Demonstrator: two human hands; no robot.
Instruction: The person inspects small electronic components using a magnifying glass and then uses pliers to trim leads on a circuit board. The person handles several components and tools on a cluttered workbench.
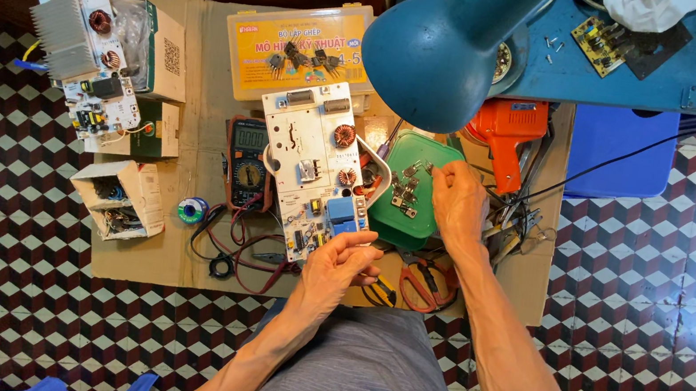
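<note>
A white circuit board [309,163] with copper coils and a blue relay lies on a cardboard sheet on the floor. My left hand [340,266] pinches the board's near corner beside the blue relay. My right hand [457,203] reaches into a green plastic tray [403,221] and its fingertips pinch a small metal part among several others. The tray sits just right of the board.
A multimeter [246,164] with red and black leads lies left of the board. A yellow parts box [300,50] is behind it. A second board with a heat sink [84,53], small cartons, an orange tool [509,132], pliers [417,285] and a blue lamp shade [444,42] surround the work.
</note>
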